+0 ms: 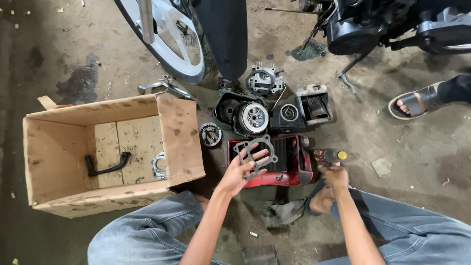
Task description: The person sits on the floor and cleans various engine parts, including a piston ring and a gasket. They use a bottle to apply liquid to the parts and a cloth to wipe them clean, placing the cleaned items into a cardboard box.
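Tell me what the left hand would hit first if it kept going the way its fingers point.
The left hand, holding a flat gasket, points up and away. First in that line is probably the round clutch assembly, though depth is unclear.

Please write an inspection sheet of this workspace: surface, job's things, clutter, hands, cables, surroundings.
Surface: dirty concrete floor with dark stains.
Job's things: grey gasket in left hand; small bottle with yellow cap at right hand; red tray beneath.
Clutter: engine parts, rag, cardboard box with black bent lever.
Hands: left grip closed on gasket; right unclear.
Cables: nothing seen.
Surroundings: white wheel, motorcycle, another person's sandalled foot.
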